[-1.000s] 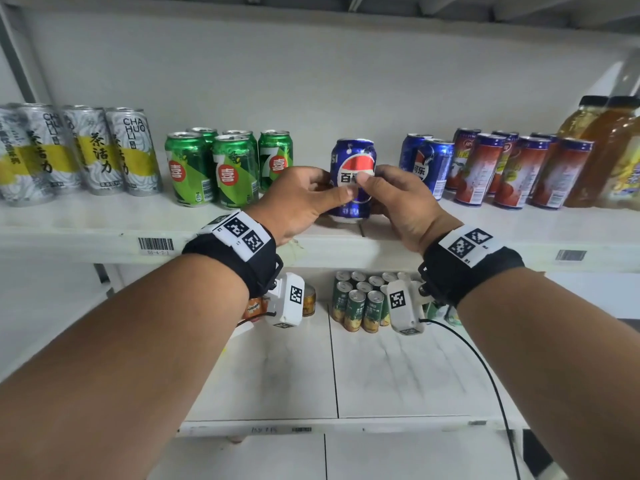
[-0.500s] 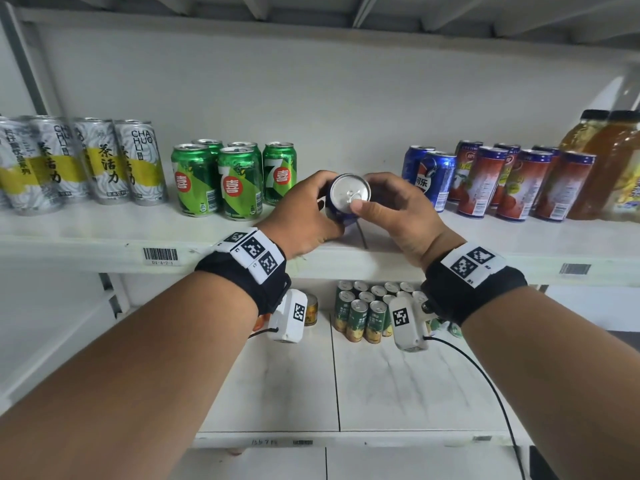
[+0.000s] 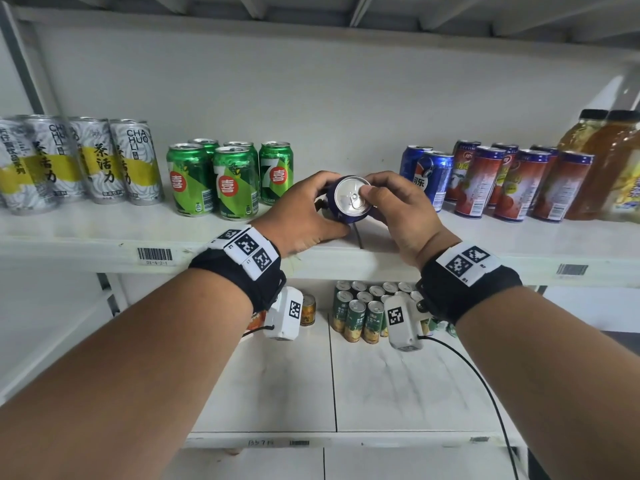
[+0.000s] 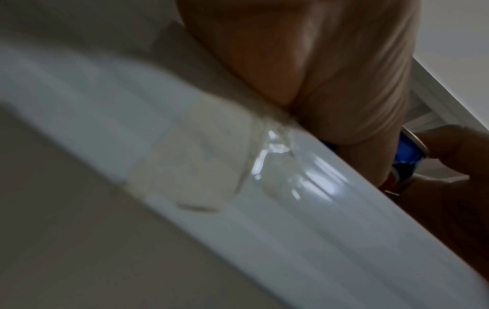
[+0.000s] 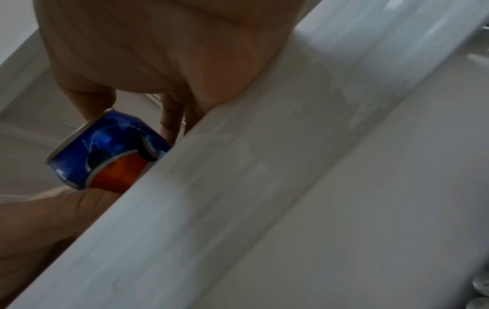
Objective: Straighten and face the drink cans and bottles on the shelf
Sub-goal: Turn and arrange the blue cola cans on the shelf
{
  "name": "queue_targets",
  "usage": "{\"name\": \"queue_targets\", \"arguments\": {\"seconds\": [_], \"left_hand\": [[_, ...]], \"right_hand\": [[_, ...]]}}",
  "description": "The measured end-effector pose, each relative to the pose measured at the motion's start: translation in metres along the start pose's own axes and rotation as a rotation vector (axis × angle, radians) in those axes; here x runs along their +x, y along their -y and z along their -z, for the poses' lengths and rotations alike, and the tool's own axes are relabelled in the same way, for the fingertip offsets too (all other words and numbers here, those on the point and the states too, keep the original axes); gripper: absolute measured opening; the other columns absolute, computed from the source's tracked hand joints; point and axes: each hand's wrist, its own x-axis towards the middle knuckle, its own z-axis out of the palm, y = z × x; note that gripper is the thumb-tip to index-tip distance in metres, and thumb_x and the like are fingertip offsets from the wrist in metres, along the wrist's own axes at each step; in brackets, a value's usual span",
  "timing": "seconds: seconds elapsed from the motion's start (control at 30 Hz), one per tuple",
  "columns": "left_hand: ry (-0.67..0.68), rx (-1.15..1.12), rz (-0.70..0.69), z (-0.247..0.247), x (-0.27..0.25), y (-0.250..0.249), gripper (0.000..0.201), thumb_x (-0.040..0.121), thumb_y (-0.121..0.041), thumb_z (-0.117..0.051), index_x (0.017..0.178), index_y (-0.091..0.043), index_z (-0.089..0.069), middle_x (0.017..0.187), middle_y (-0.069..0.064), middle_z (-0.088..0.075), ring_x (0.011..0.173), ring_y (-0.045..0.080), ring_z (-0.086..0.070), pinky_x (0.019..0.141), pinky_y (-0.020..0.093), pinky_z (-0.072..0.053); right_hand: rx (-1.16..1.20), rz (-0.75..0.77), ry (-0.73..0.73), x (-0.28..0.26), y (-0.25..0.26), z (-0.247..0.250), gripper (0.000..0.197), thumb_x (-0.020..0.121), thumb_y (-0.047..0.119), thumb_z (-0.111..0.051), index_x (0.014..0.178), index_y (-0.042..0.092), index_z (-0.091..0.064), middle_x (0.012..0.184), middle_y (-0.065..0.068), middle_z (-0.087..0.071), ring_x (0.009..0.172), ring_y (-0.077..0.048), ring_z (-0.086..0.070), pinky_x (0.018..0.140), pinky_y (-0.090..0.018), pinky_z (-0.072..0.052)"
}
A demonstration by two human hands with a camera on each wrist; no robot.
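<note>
A blue Pepsi can (image 3: 349, 199) is tipped toward me over the upper shelf (image 3: 104, 233), its silver top facing the camera. My left hand (image 3: 308, 209) grips its left side and my right hand (image 3: 391, 209) grips its right side, thumb on the rim. The right wrist view shows the blue and red can (image 5: 111, 150) held by fingers behind the shelf edge. In the left wrist view only a sliver of the can (image 4: 407, 154) shows past my palm. Two more blue cans (image 3: 429, 171) stand to the right.
On the upper shelf stand white tea cans (image 3: 104, 161) at left, green 7-Up cans (image 3: 228, 178), red slim cans (image 3: 512, 181) and amber bottles (image 3: 609, 161) at right. Green cans (image 3: 360, 313) cluster on the lower shelf (image 3: 277, 393).
The blue can stood upright with its label facing me a second ago; both hands have since tipped it toward me so its top now faces the camera.
</note>
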Motion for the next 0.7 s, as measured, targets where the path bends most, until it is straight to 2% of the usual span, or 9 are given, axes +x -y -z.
{"name": "queue_targets", "arguments": {"seconds": [0.17,0.27,0.33,0.4,0.47,0.53,0.6,0.7], "left_hand": [[-0.002,-0.001,0.004,-0.0003,0.0008,0.0019,0.074,0.076,-0.009,-0.095,0.140,-0.023,-0.061,0.129,-0.007,-0.070,0.117,0.006,-0.066,0.090,0.006,-0.050],[-0.028,-0.034,0.027,0.0021,0.0006,0.0035,0.074,0.077,-0.015,-0.097,0.140,-0.024,-0.059,0.134,-0.008,-0.067,0.124,0.001,-0.063,0.102,0.011,-0.049],[-0.053,-0.049,0.045,0.0031,0.0004,0.0044,0.071,0.077,-0.017,-0.097,0.136,-0.023,-0.058,0.131,-0.008,-0.068,0.121,-0.003,-0.063,0.101,0.010,-0.048],[-0.069,-0.084,0.056,0.0033,0.0000,0.0045,0.067,0.078,-0.015,-0.095,0.134,-0.018,-0.059,0.127,-0.004,-0.071,0.115,-0.002,-0.066,0.096,0.009,-0.050],[-0.071,-0.119,0.064,0.0032,-0.0009,0.0035,0.064,0.081,-0.014,-0.093,0.135,-0.016,-0.059,0.127,-0.002,-0.073,0.115,0.002,-0.069,0.101,0.017,-0.054],[-0.044,-0.144,0.069,0.0032,-0.0017,0.0014,0.060,0.085,-0.015,-0.091,0.136,-0.017,-0.060,0.127,-0.005,-0.075,0.117,0.003,-0.070,0.103,0.023,-0.056],[-0.006,-0.114,0.066,0.0029,-0.0024,-0.0002,0.060,0.085,-0.020,-0.091,0.136,-0.022,-0.061,0.124,-0.008,-0.076,0.114,0.002,-0.071,0.099,0.023,-0.058],[0.026,-0.055,0.064,0.0012,-0.0032,-0.0006,0.066,0.081,-0.020,-0.094,0.137,-0.026,-0.061,0.113,-0.014,-0.077,0.103,-0.004,-0.072,0.084,0.014,-0.058]], "right_hand": [[-0.016,-0.003,-0.021,0.0024,-0.0006,-0.0003,0.015,0.086,0.022,-0.065,0.093,0.009,-0.068,0.082,0.001,-0.069,0.080,-0.010,-0.066,0.090,-0.040,-0.060],[-0.014,-0.039,-0.023,0.0035,-0.0009,0.0009,0.022,0.088,0.032,-0.064,0.094,0.011,-0.068,0.086,-0.001,-0.070,0.087,-0.015,-0.069,0.089,-0.038,-0.062],[-0.018,-0.051,-0.004,0.0026,0.0002,0.0015,0.025,0.089,0.037,-0.063,0.096,0.014,-0.070,0.089,0.000,-0.073,0.091,-0.019,-0.070,0.089,-0.038,-0.061],[-0.023,-0.043,0.032,0.0006,0.0018,0.0019,0.027,0.090,0.035,-0.065,0.104,0.013,-0.071,0.095,-0.004,-0.075,0.093,-0.019,-0.071,0.090,-0.039,-0.060],[-0.060,-0.030,0.064,-0.0013,0.0030,0.0024,0.037,0.088,0.032,-0.069,0.118,0.009,-0.069,0.104,-0.013,-0.074,0.095,-0.020,-0.070,0.090,-0.039,-0.059],[-0.112,-0.015,0.072,-0.0027,0.0035,0.0030,0.047,0.086,0.031,-0.073,0.125,0.008,-0.067,0.112,-0.024,-0.072,0.094,-0.022,-0.068,0.083,-0.036,-0.058],[-0.179,-0.002,0.068,-0.0031,0.0032,0.0039,0.047,0.088,0.035,-0.079,0.125,0.009,-0.068,0.112,-0.026,-0.072,0.087,-0.019,-0.066,0.073,-0.029,-0.056],[-0.278,0.001,0.043,-0.0026,0.0027,0.0033,0.044,0.091,0.046,-0.076,0.121,0.014,-0.071,0.100,-0.014,-0.076,0.077,-0.009,-0.066,0.066,-0.024,-0.054]]}}
